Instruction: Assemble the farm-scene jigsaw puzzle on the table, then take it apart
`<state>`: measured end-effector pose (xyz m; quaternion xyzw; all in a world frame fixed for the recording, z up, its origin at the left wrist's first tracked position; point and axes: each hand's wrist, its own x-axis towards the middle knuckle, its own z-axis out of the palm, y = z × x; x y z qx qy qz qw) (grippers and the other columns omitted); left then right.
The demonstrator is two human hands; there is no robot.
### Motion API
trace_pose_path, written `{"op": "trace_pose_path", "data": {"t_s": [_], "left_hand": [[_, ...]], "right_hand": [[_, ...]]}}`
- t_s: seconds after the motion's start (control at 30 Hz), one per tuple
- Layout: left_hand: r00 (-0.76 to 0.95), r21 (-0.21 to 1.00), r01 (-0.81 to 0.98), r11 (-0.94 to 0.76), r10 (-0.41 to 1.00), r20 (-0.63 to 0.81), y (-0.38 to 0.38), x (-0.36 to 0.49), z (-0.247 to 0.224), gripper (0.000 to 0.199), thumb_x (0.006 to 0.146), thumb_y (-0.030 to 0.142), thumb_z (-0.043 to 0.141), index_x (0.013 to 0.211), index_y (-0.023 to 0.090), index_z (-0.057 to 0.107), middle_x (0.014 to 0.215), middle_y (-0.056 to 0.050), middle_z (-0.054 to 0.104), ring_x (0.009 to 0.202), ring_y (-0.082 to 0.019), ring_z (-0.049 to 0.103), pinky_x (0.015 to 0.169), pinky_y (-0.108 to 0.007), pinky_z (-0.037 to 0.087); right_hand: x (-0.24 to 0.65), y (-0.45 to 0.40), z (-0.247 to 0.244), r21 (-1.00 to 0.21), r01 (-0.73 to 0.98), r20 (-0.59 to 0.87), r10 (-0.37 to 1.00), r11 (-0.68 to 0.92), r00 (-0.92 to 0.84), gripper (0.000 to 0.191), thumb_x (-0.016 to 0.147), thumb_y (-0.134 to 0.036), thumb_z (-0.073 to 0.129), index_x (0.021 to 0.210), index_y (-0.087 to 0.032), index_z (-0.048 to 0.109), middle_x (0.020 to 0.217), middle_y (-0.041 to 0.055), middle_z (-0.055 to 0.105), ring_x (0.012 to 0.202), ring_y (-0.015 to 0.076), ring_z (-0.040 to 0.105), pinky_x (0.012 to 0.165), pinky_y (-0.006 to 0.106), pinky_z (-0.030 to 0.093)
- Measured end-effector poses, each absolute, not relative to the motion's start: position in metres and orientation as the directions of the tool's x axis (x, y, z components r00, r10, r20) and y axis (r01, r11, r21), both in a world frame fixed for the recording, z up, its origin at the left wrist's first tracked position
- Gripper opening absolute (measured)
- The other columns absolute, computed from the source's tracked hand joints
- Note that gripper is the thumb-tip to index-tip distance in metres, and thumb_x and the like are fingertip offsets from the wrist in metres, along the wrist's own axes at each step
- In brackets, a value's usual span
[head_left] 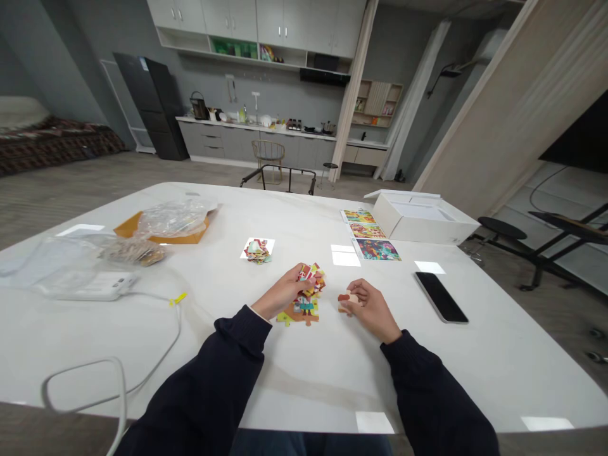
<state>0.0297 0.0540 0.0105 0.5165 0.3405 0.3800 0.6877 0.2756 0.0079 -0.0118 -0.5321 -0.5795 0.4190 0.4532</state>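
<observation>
Several colourful puzzle pieces (316,285) are bunched in my left hand (281,292), its thumb and fingers closed on them. Just below that hand, a joined section of puzzle (300,313) in yellow, teal and orange lies on the white table (304,373). To its right, my right hand (373,309) pinches a puzzle piece (345,300) with brown and pale pink on it. Farther back, a small pile of loose pieces (258,251) rests on the table.
Picture cards (365,231) and a white box (422,218) stand at the back right, a black phone (441,297) nearer. An orange tray (192,237) with plastic bags, a white power bank (97,286) and its looping cable (178,329) occupy the left.
</observation>
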Motion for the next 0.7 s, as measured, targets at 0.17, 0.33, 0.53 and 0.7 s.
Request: {"op": "trace_pose_path", "data": {"t_s": [0.17,0.33,0.53,0.7], "left_hand": [[0.468,0.990,-0.113,0.078,0.884,-0.016,0.052,0.030,0.010,0.033,0.084,0.044,0.076,0.099,0.023,0.056,0.087,0.001,0.065,0.076,-0.013,0.064,0.067,-0.024,0.053],[0.219,0.988,-0.138,-0.074,0.970,0.103,0.065,0.008,0.014,0.044,0.085,0.047,0.073,0.114,0.024,0.050,0.096,-0.001,0.064,0.075,-0.015,0.064,0.063,-0.026,0.055],[0.158,0.985,-0.157,-0.078,0.982,0.103,0.071,-0.015,0.013,0.052,0.086,0.046,0.072,0.127,0.024,0.050,0.113,-0.006,0.065,0.085,-0.016,0.064,0.067,-0.027,0.056],[0.296,0.994,-0.059,-0.090,0.950,0.104,0.064,-0.005,0.007,0.048,0.087,0.045,0.072,0.127,0.023,0.057,0.110,-0.005,0.068,0.098,-0.021,0.066,0.082,-0.031,0.055]], "right_hand": [[0.228,0.041,-0.010,-0.988,0.024,0.155,0.987,0.154,0.041,0.047,0.074,-0.056,0.081,0.103,-0.019,0.074,0.094,0.0084,0.076,0.084,0.0260,0.073,0.074,0.042,0.062],[0.208,0.053,-0.008,-0.914,0.212,0.349,0.937,0.345,-0.019,0.055,0.088,-0.056,0.067,0.132,-0.023,0.067,0.130,0.0121,0.068,0.118,0.0289,0.063,0.100,0.049,0.054],[0.222,0.038,-0.015,-0.526,0.697,0.255,0.873,0.486,-0.416,0.068,0.062,-0.049,0.092,0.120,-0.022,0.070,0.131,0.0148,0.063,0.128,0.0366,0.051,0.108,0.055,0.040],[0.232,0.040,-0.010,-0.560,0.728,0.203,0.917,0.396,-0.343,0.052,0.060,-0.036,0.092,0.101,-0.023,0.063,0.108,0.0071,0.066,0.104,0.0292,0.058,0.092,0.045,0.046]]}}
